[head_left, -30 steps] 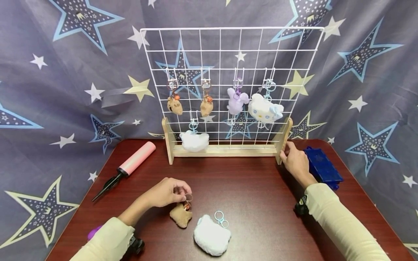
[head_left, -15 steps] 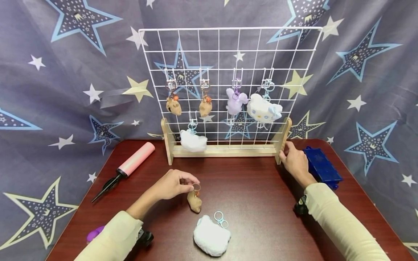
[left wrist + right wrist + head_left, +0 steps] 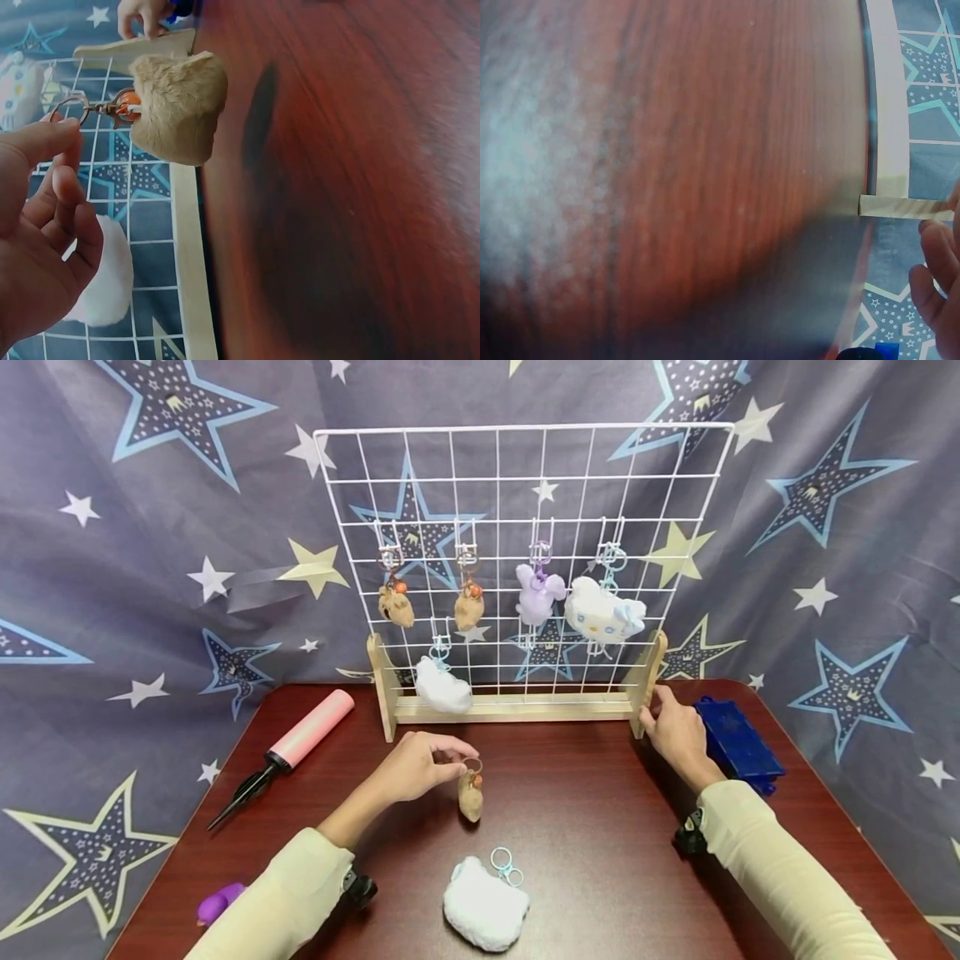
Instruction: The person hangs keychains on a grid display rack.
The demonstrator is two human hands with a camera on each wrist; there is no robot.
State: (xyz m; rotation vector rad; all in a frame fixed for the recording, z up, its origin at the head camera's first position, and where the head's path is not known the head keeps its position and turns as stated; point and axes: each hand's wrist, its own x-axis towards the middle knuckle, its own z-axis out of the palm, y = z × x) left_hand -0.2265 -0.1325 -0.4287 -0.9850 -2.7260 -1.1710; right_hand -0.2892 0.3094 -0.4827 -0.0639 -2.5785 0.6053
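Note:
My left hand (image 3: 420,768) pinches the metal ring of a small tan plush keychain (image 3: 471,797) between thumb and forefinger. The plush dangles over the table, an orange bead (image 3: 127,103) at its top, with its shadow below in the left wrist view. My right hand (image 3: 675,727) grips the right wooden foot (image 3: 647,689) of a white wire grid rack (image 3: 525,427). On the rack's hooks hang two tan plush keychains (image 3: 469,610), a lilac one (image 3: 537,597), a white cat-faced one (image 3: 600,612) and, lower left, a white one (image 3: 442,687).
A white plush keychain (image 3: 486,906) with a pale blue ring lies at the table's front. A pink hand pump (image 3: 311,731) lies at left, and something purple (image 3: 217,903) shows by the left sleeve. Right of the rack is a blue plastic case (image 3: 738,739).
My left hand has lifted the tan plush keychain off the table and carried it right and toward the rack. My right hand stays on the wooden foot; the lower white plush has swung slightly.

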